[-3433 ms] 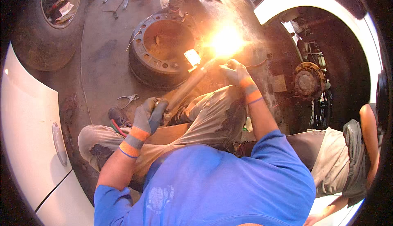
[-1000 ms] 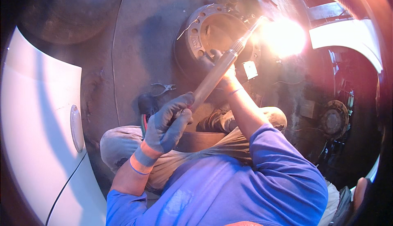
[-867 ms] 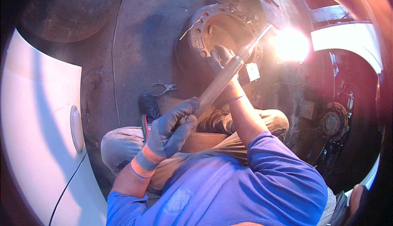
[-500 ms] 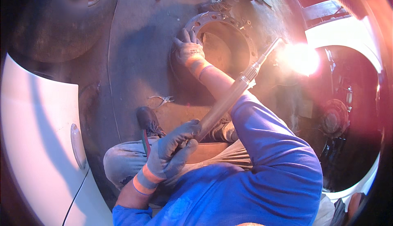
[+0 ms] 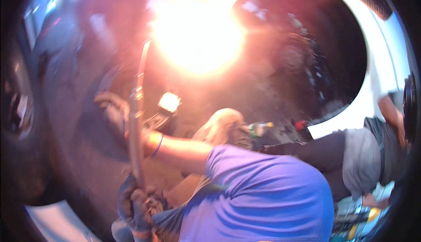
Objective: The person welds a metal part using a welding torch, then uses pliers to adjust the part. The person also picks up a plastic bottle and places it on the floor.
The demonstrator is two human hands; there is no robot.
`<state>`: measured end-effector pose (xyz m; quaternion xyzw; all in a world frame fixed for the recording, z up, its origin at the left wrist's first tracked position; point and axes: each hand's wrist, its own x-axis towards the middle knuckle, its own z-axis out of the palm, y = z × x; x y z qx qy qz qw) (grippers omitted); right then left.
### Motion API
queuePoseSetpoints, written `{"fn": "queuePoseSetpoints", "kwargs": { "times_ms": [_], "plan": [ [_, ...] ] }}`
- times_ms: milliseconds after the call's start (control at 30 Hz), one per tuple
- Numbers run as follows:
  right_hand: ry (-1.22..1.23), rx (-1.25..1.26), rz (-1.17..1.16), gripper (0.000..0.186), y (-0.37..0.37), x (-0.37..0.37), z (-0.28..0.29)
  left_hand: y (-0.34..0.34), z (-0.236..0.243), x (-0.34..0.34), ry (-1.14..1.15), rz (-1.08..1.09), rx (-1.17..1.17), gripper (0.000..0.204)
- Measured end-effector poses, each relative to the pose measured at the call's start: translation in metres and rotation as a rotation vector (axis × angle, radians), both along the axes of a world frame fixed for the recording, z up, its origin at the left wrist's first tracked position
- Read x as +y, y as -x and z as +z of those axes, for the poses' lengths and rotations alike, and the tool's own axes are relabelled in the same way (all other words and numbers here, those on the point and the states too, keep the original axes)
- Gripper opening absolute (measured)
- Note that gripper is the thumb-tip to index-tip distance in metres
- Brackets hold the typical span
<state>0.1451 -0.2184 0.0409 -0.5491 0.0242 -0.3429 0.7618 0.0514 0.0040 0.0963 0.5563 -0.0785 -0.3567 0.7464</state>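
The picture is blurred and washed out by glare. My left hand (image 5: 135, 200), in a grey glove, is closed around the lower end of a long metal bar (image 5: 137, 123) that rises almost straight up the picture. My right arm stretches out to the left behind the bar. My gloved right hand (image 5: 113, 107) lies against the dark round wheel rim (image 5: 94, 132) on the ground; its fingers are too blurred to read. My bent knee (image 5: 224, 125) in tan trousers is just right of the arm.
A strong glare (image 5: 197, 35) fills the upper middle, with a small lamp (image 5: 169, 101) below it. A white vehicle body with a dark wheel arch (image 5: 372, 66) curves at the right. Another person (image 5: 364, 158) in grey sits at the right edge. A large tyre (image 5: 17, 114) stands at the left.
My right hand left the bar and reached out to the wheel rim. The view swung, and the bar, held by my left hand alone, now stands nearly upright in the picture.
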Motion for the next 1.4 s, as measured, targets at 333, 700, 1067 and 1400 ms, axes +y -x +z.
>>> {"fn": "queuePoseSetpoints", "kwargs": {
  "times_ms": [333,700,1067,1400],
  "plan": [
    [-0.301,0.587,0.056,0.024,0.149,0.022,-0.003,0.019,-0.008,-0.016,0.003,-0.218,-0.161,0.029],
    [1.081,0.733,-0.699,0.023,0.263,-0.138,0.060,0.023,-0.008,-0.036,-0.226,-0.139,0.034,0.032],
    [0.179,0.547,-0.818,0.030,0.243,-0.214,0.016,0.037,-0.054,-0.023,-0.465,-0.200,0.114,0.031],
    [0.005,0.350,-0.575,0.033,0.222,-0.186,0.040,0.032,-0.075,-0.013,-0.365,-0.198,-0.130,0.032]
  ]
}}
